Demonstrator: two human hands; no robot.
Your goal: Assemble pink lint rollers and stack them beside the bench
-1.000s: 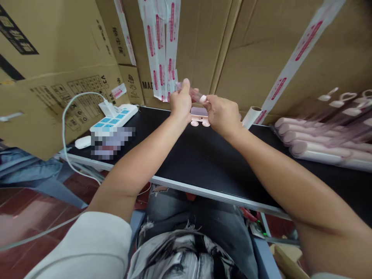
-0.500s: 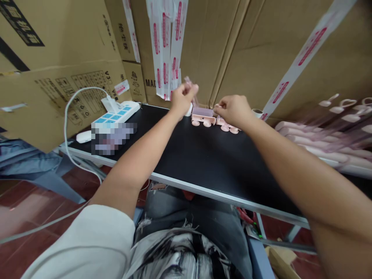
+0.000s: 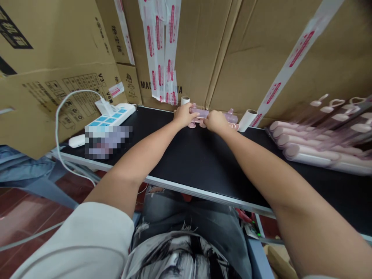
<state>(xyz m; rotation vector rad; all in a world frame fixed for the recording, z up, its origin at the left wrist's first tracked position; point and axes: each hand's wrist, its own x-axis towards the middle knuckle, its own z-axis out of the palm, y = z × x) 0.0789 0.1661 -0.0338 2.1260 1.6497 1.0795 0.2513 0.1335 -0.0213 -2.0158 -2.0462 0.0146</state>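
Note:
Close to the back edge of the black table, my left hand (image 3: 183, 115) has its fingers closed around the left end of a see-through lilac tube (image 3: 202, 113). The tube lies on a small pink wheeled cart (image 3: 198, 120), whose round wheels face me. My right hand (image 3: 215, 121) is closed over the middle, beside the tube's right end, and hides what its fingertips grip. A second lilac tube (image 3: 231, 117) with a knob on top rests just right of that hand, above another pink piece (image 3: 234, 126) that is mostly covered.
White cardboard tubes stand behind my left hand (image 3: 185, 100) and to the right (image 3: 248, 120). Several pale pink cylinders (image 3: 308, 151) with heart-shaped loops lie on the right. A power strip (image 3: 116, 116) with a white cable sits at left. Cardboard walls (image 3: 232, 58) enclose the back.
My left hand has come down from above the cart, lowering the clear lilac piece onto it. My right hand has shifted left, uncovering the second lilac tube.

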